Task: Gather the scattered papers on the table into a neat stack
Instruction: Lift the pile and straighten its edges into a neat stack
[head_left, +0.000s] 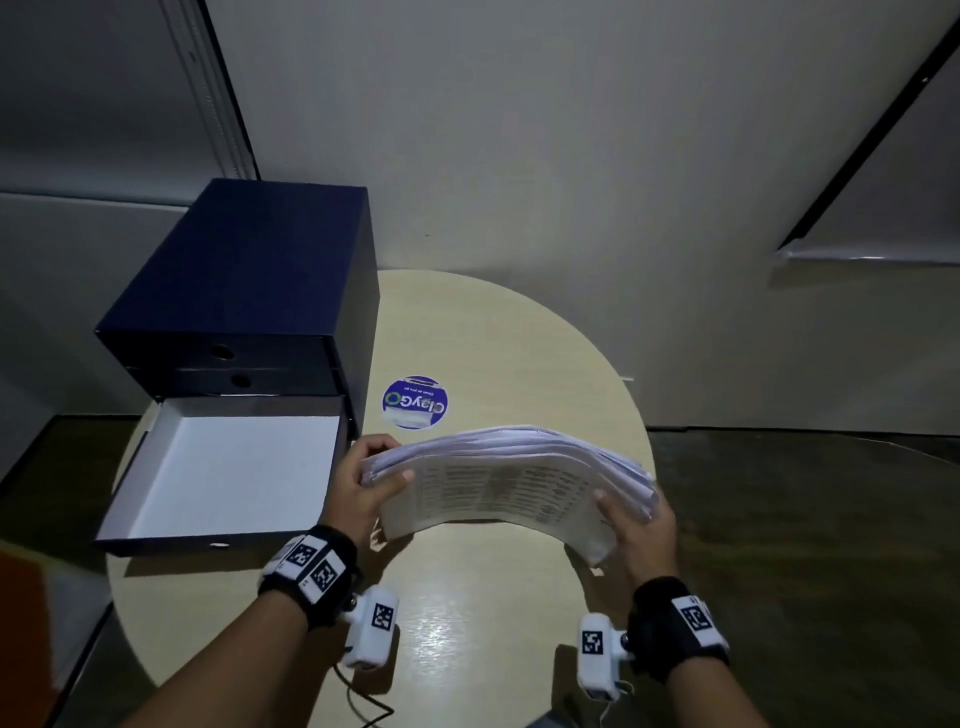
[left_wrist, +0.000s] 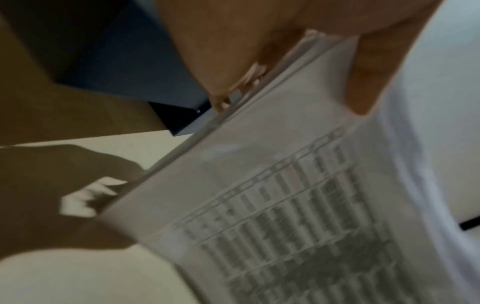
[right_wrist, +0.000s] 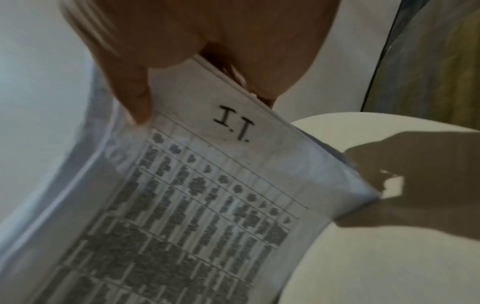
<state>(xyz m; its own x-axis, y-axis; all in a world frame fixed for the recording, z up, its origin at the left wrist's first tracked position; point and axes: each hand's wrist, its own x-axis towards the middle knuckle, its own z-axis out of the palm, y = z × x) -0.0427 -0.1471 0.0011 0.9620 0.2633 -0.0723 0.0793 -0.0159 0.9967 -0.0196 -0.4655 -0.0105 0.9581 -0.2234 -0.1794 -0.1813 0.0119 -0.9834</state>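
Left hand leads us in, thumb laid over the top sheet and fingers tucked beneath, pinching the left end of the papers just right of the open drawer of the dark blue drawer unit. The bundle is held clear above the round table, bowed upward through the middle like an arch, and that tells the story: a light load, floppy rather than stiff, each sheet free to slide on the next. You can see it at the far edge, where the sheets fan out unevenly, so the stack is gathered but not yet square. Gripping at the two short ends, as here, looks the sensible hold; a tap of the long edge on the tabletop would likely settle it. Beyond the bundle lies a round blue sticker on the table. Over to the right hand, mirroring its partner, thumb on the printed top page and fingers curled under the right end. The wrist views are blurred, so how far those fingers reach underneath I can't quite say. Both forearms angle in from the near side, wrists roughly level.
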